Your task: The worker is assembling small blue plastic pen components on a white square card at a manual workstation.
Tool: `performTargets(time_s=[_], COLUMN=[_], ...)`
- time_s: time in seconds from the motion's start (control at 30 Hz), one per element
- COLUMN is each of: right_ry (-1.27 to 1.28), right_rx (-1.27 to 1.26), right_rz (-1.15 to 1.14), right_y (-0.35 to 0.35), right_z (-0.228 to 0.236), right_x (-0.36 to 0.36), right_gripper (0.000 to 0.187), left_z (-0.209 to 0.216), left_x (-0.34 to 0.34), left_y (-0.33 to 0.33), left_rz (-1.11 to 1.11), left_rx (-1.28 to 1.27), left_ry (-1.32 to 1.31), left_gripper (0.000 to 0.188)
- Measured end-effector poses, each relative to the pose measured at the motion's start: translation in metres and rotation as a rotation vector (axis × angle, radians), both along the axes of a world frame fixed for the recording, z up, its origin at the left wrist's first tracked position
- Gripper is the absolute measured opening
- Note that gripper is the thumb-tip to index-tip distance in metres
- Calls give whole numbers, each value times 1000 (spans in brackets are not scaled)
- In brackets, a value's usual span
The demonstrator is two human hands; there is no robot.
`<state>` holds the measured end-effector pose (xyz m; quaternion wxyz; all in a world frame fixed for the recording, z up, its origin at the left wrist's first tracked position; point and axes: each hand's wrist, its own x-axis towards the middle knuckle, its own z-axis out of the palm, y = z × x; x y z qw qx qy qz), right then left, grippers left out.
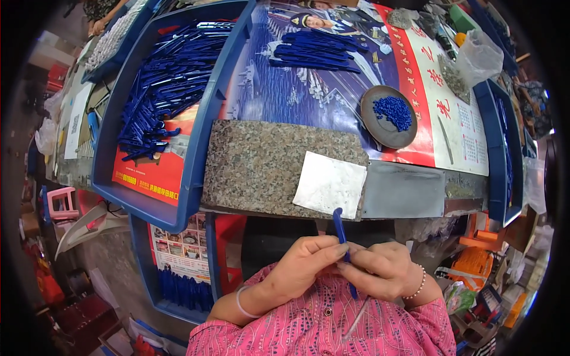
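Note:
In front of my chest, a long blue plastic strip with a hooked tip (339, 222) stands nearly upright between both hands. My left hand (306, 265) is closed, its thumb and fingers pinching the strip at mid-length. My right hand (383, 270) is also closed, its fingertips pressed to the strip from the right; any small part inside that pinch is hidden. The strip's lower end shows beneath my fingers. A thin grey rod (356, 320) slants below my right hand; whether that hand holds it I cannot tell. A white square sheet (329, 183) lies just beyond the strip's tip.
A granite slab (255, 166) and grey metal plate (404, 191) line the table's near edge. A round dish (389, 137) holds small blue pieces. Blue strips lie in a pile (320, 50) and fill a blue tray (205, 136). Another tray (142, 261) sits lower left.

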<state>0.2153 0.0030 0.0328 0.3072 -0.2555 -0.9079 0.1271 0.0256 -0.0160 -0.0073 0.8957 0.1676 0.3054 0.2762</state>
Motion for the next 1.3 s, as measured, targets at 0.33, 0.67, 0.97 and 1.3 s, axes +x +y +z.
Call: performTargets(time_s=[0.33,0.67,0.97,1.3], right_ry=[79,-208,-412,-446], right_rx=[-332,-549,-381,-372], right_rz=[-305,-379,-221,-142], right_y=[8,25,36,45], right_z=[6,0,-2,6], right_x=[5,-12,-11,-12], right_gripper=[27,38,50,41], left_z=[3,-5,-4,-5], left_x=[3,12,10,12], left_y=[13,6,13,11], left_rz=[120,158,91,129], left_rx=[229,230,193,145], left_ry=[325,515,544,438], left_gripper=[23,21,21,22])
